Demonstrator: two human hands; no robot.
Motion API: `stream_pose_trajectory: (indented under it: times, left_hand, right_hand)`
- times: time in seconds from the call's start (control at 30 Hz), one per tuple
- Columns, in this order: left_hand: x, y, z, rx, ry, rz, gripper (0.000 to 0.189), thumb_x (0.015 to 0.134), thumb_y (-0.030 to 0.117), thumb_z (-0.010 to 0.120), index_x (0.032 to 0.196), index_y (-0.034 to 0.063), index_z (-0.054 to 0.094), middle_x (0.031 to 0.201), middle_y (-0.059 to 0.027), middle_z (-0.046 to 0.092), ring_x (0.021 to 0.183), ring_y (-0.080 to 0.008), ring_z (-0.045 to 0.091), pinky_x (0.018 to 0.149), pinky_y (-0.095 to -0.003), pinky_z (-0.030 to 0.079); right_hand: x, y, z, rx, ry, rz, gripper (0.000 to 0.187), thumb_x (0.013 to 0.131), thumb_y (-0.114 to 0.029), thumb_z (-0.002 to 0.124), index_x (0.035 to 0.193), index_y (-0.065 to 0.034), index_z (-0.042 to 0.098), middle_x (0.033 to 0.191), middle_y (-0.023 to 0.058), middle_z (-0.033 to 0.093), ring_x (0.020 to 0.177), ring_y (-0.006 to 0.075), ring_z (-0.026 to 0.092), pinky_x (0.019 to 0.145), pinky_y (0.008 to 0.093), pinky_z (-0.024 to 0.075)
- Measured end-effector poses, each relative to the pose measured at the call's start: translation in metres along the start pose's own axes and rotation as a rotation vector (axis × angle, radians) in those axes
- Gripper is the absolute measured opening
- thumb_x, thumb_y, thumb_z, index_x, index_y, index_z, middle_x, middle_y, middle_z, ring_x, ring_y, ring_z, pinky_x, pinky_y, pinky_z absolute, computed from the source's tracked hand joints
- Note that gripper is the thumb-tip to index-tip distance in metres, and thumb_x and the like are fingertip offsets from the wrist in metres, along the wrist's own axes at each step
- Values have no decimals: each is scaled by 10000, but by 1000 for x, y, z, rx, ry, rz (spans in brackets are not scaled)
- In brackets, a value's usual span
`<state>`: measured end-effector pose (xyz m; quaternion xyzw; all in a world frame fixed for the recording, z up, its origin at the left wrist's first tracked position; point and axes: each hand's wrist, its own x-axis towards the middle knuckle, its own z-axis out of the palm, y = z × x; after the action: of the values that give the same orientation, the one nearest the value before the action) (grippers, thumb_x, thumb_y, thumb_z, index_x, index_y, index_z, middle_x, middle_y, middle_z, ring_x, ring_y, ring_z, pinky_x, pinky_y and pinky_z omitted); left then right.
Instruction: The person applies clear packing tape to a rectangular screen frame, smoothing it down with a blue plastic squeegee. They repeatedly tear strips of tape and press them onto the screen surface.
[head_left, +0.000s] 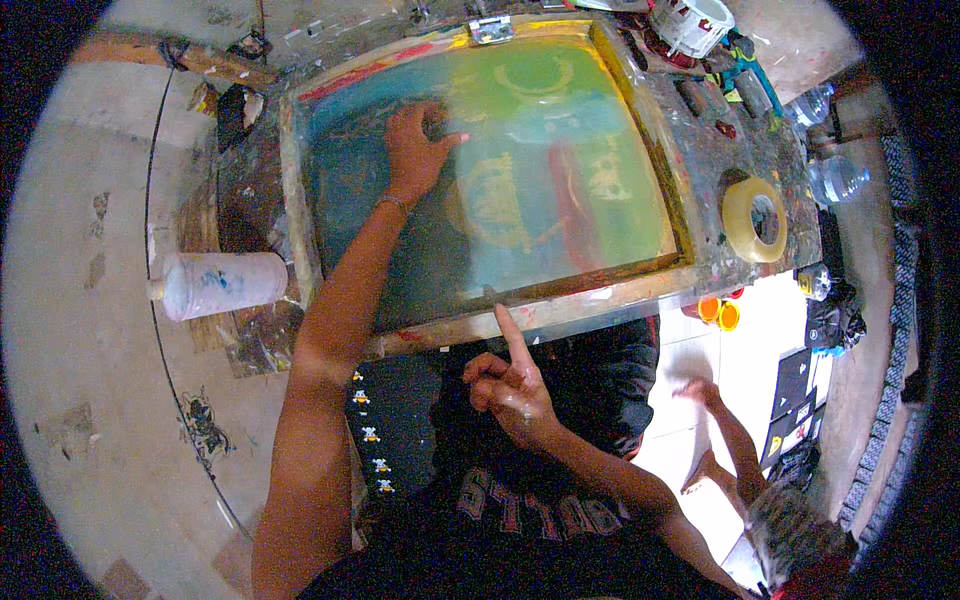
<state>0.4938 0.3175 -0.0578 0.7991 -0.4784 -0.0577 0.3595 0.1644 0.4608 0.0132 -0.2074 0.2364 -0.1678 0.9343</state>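
Note:
A wood-framed printing screen (525, 172), its mesh stained green, blue and yellow, lies on a paint-spattered table (795, 232). Over the mesh's left part is my left hand (420, 150), fingers curled and thumb apart, holding nothing; whether it touches the mesh I cannot tell. My right hand (517, 382) hovers by the frame's near edge, its index finger extended to the wood and the other fingers bent. It looks wet and holds nothing. A metal hinge clamp (491, 30) sits on the far edge of the frame.
A roll of clear tape (754, 220) stands right of the frame. Left of it lies a plastic bottle (225, 283). A white tub (690, 26) is at the back right, near plastic bottles (838, 180). Another person's arm (731, 435) shows at lower right, near orange containers (718, 313).

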Motion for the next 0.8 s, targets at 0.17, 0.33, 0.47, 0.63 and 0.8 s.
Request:
stream_pose_trajectory:
  times: [0.17, 0.33, 0.47, 0.63, 0.8]
  left_hand:
    - [-33, 16, -2, 345, -13, 72, 1293, 552, 688, 809, 1484, -15, 255, 1510, -249, 301, 1390, -436, 278, 1123, -632, 194]
    - [-93, 55, -23, 437, -219, 133, 1398, 543, 753, 770, 1505, -66, 171, 1562, -262, 204, 1460, -456, 151, 1136, -690, 93]
    - [-135, 82, -38, 400, -382, 276, 1353, 570, 724, 778, 1502, -55, 183, 1572, -239, 188, 1471, -454, 125, 1118, -722, 88]
    - [-139, 82, -38, 293, -394, 373, 1317, 561, 645, 833, 1503, -27, 203, 1573, -215, 181, 1468, -460, 129, 1103, -740, 106]
    - [-86, 56, -13, 233, -115, 313, 1364, 508, 654, 847, 1498, -28, 203, 1556, -221, 215, 1459, -466, 152, 1096, -743, 121]
  right_hand:
    - [0, -4, 4, -26, -42, -43, 1054, 840, -21, 669, 1590, -209, -47, 1023, 177, 622, 678, 180, 570, 625, 310, 489]
    - [1, -11, 11, -62, -60, -34, 1002, 886, -13, 639, 1586, -185, -56, 1018, 197, 637, 700, 209, 618, 635, 317, 530]
    - [-7, -9, 22, -235, -184, 111, 893, 908, 1, 634, 1584, -155, 72, 992, 160, 652, 732, 188, 636, 641, 301, 541]
    - [-13, -2, 26, -311, -221, 231, 685, 898, -50, 700, 1485, -87, 350, 954, 70, 663, 759, 126, 619, 653, 281, 531]
    - [-11, -11, 10, -536, -177, 67, 583, 906, -53, 687, 1425, -67, 422, 946, 70, 661, 795, 118, 609, 689, 272, 516]
